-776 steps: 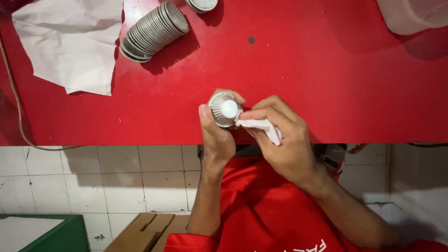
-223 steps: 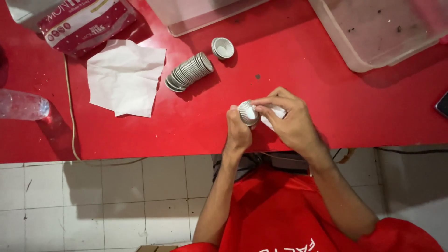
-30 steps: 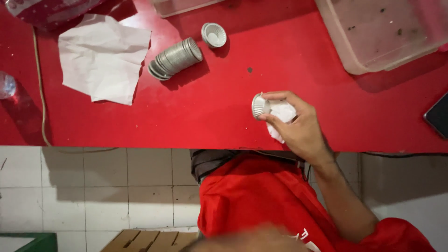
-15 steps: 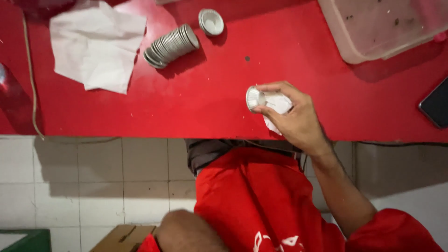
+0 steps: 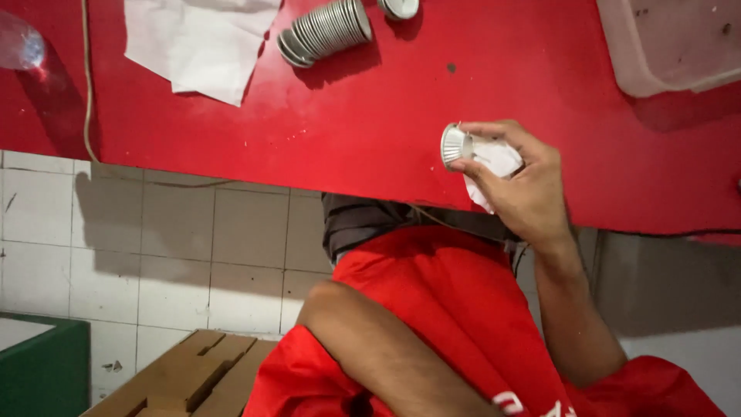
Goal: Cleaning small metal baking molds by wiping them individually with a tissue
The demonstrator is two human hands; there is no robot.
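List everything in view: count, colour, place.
small foil cup: one, silver, in right hand
crumpled tissue: one, white, in right hand
stack of foil cups: one stack, silver, lying on its side, table top centre
single cup: one, silver, right of the stack
paper sheet: one, white, table top left
plastic tub: one, translucent, table top right
cord: one, tan, left table edge
table: one, red
wooden crate: one, brown, floor
right hand: holds cup and tissue
left hand: out of view; forearm low in frame

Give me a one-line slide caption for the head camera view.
Right hand holds a small foil cup and white tissue above a red table.
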